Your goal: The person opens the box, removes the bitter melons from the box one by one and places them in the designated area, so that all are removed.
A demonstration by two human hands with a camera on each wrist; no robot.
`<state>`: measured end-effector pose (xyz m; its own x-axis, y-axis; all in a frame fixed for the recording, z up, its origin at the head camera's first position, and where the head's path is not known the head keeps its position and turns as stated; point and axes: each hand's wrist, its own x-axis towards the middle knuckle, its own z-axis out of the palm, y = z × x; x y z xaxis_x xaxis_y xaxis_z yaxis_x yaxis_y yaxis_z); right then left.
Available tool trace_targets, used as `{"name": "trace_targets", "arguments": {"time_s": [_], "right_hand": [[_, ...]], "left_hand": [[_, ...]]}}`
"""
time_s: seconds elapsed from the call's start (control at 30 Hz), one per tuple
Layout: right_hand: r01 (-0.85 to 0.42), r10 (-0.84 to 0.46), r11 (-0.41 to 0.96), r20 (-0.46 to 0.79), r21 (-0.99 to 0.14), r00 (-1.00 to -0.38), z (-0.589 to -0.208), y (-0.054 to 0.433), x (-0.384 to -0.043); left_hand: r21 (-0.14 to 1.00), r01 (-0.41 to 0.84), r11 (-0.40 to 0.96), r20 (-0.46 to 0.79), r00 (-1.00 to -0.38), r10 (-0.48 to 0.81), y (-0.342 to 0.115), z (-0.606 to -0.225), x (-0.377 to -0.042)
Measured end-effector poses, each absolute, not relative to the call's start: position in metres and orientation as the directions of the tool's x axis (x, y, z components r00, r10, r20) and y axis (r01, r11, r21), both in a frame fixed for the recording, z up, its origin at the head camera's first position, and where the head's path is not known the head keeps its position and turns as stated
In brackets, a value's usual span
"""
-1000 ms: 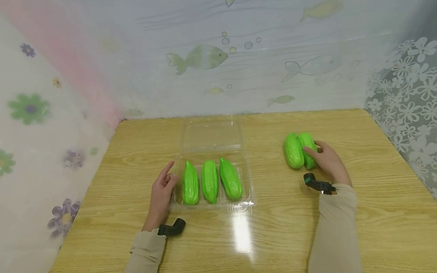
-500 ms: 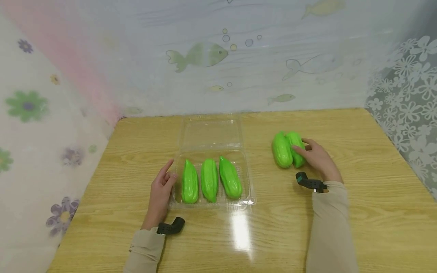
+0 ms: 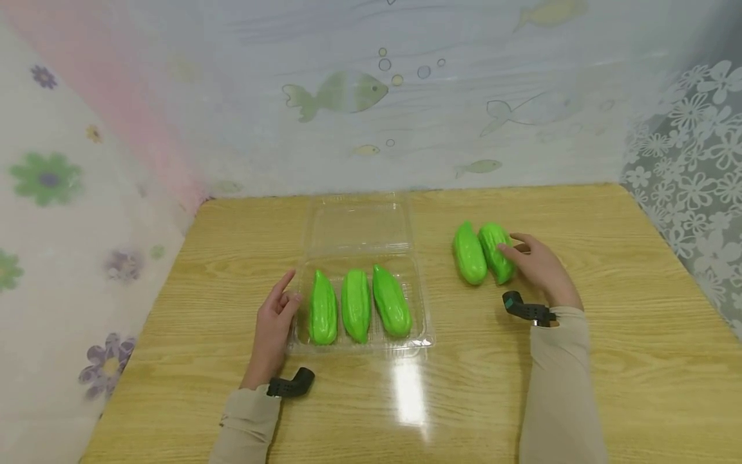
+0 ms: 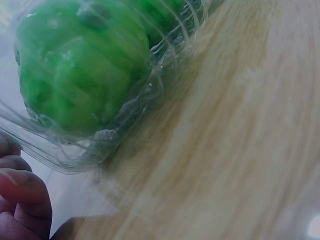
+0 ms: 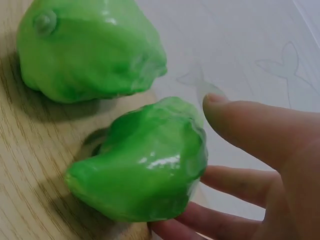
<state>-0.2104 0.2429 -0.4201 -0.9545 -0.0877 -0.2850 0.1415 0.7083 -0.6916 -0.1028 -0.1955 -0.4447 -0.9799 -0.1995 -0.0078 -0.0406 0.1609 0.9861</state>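
Note:
Three glossy green, ridged gourd-like vegetables lie side by side in a clear plastic clamshell box (image 3: 359,347), among them the middle vegetable (image 3: 356,306). My left hand (image 3: 274,327) rests at the box's left edge, index finger pointing away and the others loosely bent. In the left wrist view, fingers (image 4: 27,192) are close to the box's rim. To the right, two more such vegetables lie on the table: a left one (image 3: 469,253) and a right one (image 3: 495,253). My right hand (image 3: 539,267) is at the right one's side, thumb raised over it and fingers spread beside it.
The box's transparent lid (image 3: 359,225) lies folded back toward the wall. A wooden table (image 3: 464,386) carries everything and shows a bright reflection in front of the box. Patterned sheets (image 3: 435,129) stand at the back and both sides.
My right hand has slid left with the two vegetables. They now lie apart, the left one a little farther left. My left hand and the box have stayed in place.

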Motion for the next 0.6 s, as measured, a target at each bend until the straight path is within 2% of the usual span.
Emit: {"name": "trace_targets", "arguments": {"time_s": [0.3, 0.47, 0.6], "right_hand": [[0.123, 0.053, 0.644, -0.116, -0.755, -0.992, -0.414, 0.246, -0.205], [0.065, 0.124, 0.599, 0.012, -0.798, -0.992, -0.406, 0.239, -0.204], [0.030, 0.134, 0.567, 0.056, -0.823, -0.989, -0.400, 0.229, -0.204]], "left_hand": [[0.985, -0.039, 0.170, -0.009, -0.984, -0.177, -0.204, -0.464, -0.106], [0.986, -0.027, 0.165, 0.006, -0.981, -0.194, -0.204, -0.467, -0.108], [0.986, -0.040, 0.161, -0.009, -0.981, -0.192, -0.204, -0.464, -0.107]]}}
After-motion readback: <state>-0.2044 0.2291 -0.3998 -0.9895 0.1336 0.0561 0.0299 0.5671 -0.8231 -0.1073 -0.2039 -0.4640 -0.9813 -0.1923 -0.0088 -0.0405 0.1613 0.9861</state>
